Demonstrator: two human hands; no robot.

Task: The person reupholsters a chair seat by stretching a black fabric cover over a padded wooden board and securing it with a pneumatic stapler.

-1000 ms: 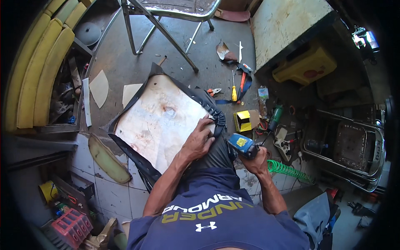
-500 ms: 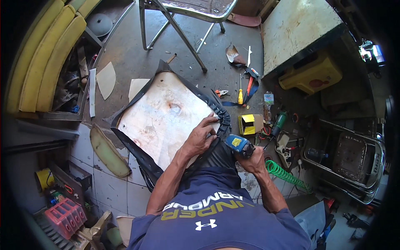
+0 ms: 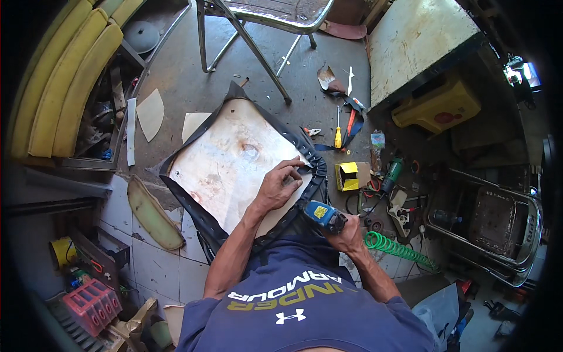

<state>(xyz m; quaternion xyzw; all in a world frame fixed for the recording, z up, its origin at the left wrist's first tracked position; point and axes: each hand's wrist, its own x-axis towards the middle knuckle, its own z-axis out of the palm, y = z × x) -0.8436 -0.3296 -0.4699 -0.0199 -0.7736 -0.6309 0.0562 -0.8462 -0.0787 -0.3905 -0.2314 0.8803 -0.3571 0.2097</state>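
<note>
A seat panel lies face down across my lap, its pale, stained underside up. Black vinyl cover is folded over its edges, with staples along the lower right side and pleats gathered at the right corner. My left hand rests on the panel near that corner, fingers curled and pinching a bit of the cover's edge. My right hand is wrapped round the handle of a blue staple gun. The gun's nose is at the cover's lower right edge, just below my left hand; whether it touches is hidden.
A green coiled air hose runs to the right. Beyond my right hand lie a yellow box, a yellow-handled screwdriver and pliers. A metal-framed chair stands ahead; folded chair frames lie right. Yellow foam pads are stacked left.
My right hand has brought the staple gun left, onto the lower right edge of the seat panel. My left hand stays near the pleated corner, and the panel has shifted slightly right.
</note>
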